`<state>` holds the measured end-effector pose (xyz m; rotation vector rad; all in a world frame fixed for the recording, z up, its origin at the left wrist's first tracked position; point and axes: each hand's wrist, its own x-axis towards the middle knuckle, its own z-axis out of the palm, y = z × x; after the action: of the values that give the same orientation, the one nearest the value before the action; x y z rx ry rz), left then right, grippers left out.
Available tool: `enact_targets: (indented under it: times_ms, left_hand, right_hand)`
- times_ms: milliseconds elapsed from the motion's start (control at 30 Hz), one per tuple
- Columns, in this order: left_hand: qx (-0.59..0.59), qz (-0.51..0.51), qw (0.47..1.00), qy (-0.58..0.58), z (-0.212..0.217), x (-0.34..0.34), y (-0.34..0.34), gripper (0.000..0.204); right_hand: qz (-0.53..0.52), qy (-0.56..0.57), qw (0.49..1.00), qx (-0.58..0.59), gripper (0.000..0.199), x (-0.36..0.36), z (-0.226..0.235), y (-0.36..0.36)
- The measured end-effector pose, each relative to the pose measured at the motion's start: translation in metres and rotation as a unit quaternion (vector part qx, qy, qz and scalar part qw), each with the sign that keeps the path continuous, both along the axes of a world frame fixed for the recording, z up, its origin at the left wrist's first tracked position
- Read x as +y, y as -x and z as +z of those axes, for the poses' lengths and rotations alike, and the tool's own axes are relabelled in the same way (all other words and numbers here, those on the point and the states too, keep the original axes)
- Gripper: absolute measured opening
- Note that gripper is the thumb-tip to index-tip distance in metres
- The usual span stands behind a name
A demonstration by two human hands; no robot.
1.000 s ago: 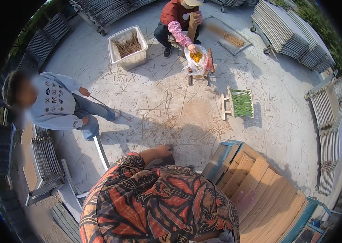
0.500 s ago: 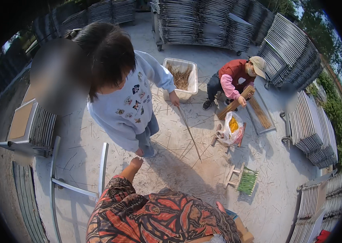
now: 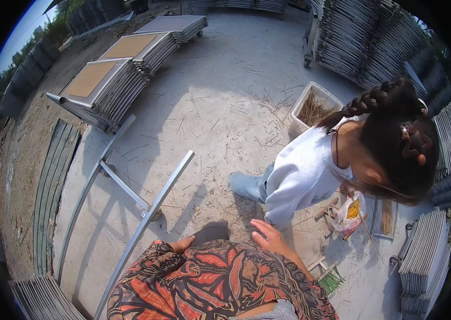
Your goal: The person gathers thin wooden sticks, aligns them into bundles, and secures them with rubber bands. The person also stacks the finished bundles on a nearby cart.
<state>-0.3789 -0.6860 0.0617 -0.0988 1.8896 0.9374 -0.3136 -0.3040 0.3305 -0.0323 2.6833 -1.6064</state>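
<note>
My right hand [image 3: 269, 237] is raised in front of me with its fingers apart and nothing in them. It is close to the pale sleeve [image 3: 284, 205] of a person in a sweatshirt, who stands at my right and leans forward. Whether my fingertips touch that sleeve I cannot tell. Low by my patterned top [image 3: 220, 277] is my left hand [image 3: 183, 245], its fingers mostly hidden. Beside it shows a dark grey shape [image 3: 210, 232], perhaps a shoe. A thin stick [image 3: 369, 234] slants below the other person's head.
A metal frame [image 3: 124, 186] lies on the left, near stacked board-topped racks [image 3: 92, 80]. A white tub [image 3: 296, 113] of twigs stands beyond the person. At right are a bag of yellow stuff [image 3: 352, 209], a low green-seated stool [image 3: 332, 281] and more racks [image 3: 423, 261]. Twigs litter the concrete.
My view has swung left. The person in the sweatshirt has moved from left to right across it and turned. My right hand has come up with fingers spread. The crouching co-worker is hidden now.
</note>
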Motion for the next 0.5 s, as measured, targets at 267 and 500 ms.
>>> enact_targets:
  times_ms: [267, 500]
  left_hand:
    - [0.161, -0.215, 0.963, 0.035, -0.001, -0.026, 0.147, 0.048]
    - [0.01, 0.193, 0.98, -0.052, 0.021, 0.024, 0.301, 0.036]
  right_hand:
    - [-0.073, -0.39, 0.903, 0.166, 0.036, 0.028, 0.046, 0.184]
    - [-0.112, -0.528, 0.564, -0.624, 0.058, 0.215, -0.007, 0.001]
